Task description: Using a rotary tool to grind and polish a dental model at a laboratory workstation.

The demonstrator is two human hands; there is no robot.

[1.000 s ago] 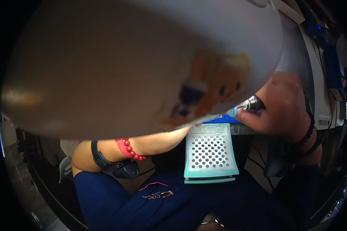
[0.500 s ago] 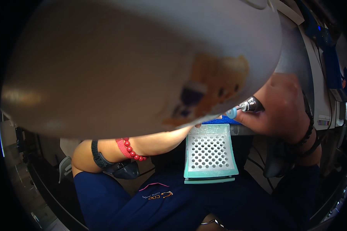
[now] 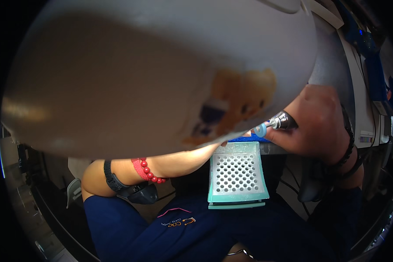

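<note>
My right hand [image 3: 321, 122] is closed around a dark rotary handpiece [image 3: 284, 120] with a shiny metal collar. A light blue polishing wheel [image 3: 260, 130] sits on its thin shank and points left. My left hand [image 3: 201, 158] reaches in from the left, its wrist carrying a red bead bracelet [image 3: 151, 171]. A large pale lamp-like cover hides most of that hand. Only a bit of fingertip shows beside the wheel, so anything it holds is hidden. Below the hands is a teal-framed tray with a perforated white plate [image 3: 237, 174].
The big pale cover [image 3: 118, 87], with a blurred bear sticker [image 3: 244, 94], fills the upper view. Blue material [image 3: 249, 139] lies at the bench edge behind the tray. Dark armrests [image 3: 142, 194] stand under both forearms. A blue box [image 3: 377, 83] is at the far right.
The handpiece and its wheel have shifted very slightly left. The cover's sticker appears a little further left and lower. My grip on the handpiece looks the same.
</note>
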